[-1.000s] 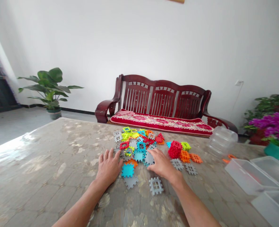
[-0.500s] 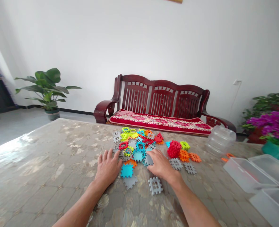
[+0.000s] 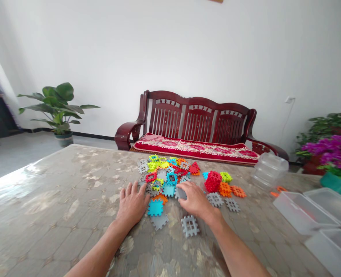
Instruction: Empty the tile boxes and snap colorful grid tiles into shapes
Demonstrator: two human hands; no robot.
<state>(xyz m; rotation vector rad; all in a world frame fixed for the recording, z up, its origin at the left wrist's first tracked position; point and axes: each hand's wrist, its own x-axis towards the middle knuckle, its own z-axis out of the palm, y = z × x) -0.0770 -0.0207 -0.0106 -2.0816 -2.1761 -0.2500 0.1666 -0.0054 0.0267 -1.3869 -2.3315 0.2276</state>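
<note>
My left hand (image 3: 132, 204) rests on the tabletop with its fingers spread, its fingertips at the left edge of a heap of interlocking plastic tiles (image 3: 159, 175). Between the thumb and fingers of my right hand (image 3: 194, 200) is a grey tile (image 3: 181, 193), partly hidden by the hand, at the heap's right front. A blue solid tile (image 3: 155, 207) lies between my hands, overlapping a grey solid tile (image 3: 159, 222). Closer to me is a grey window tile (image 3: 190, 226). Right of my right hand sits a red block built of tiles (image 3: 213, 181).
Orange tiles (image 3: 238, 191) and grey lattice tiles (image 3: 232, 205) lie right of the red block. Clear plastic containers (image 3: 271, 171) and open translucent boxes (image 3: 306, 213) stand on the table's right side. Beyond the table is a wooden bench (image 3: 199, 119); a potted plant (image 3: 63, 136) stands at left.
The grey tile in my right hand has shifted slightly left and tilted, now beside the light blue tile. My left hand has stayed in place.
</note>
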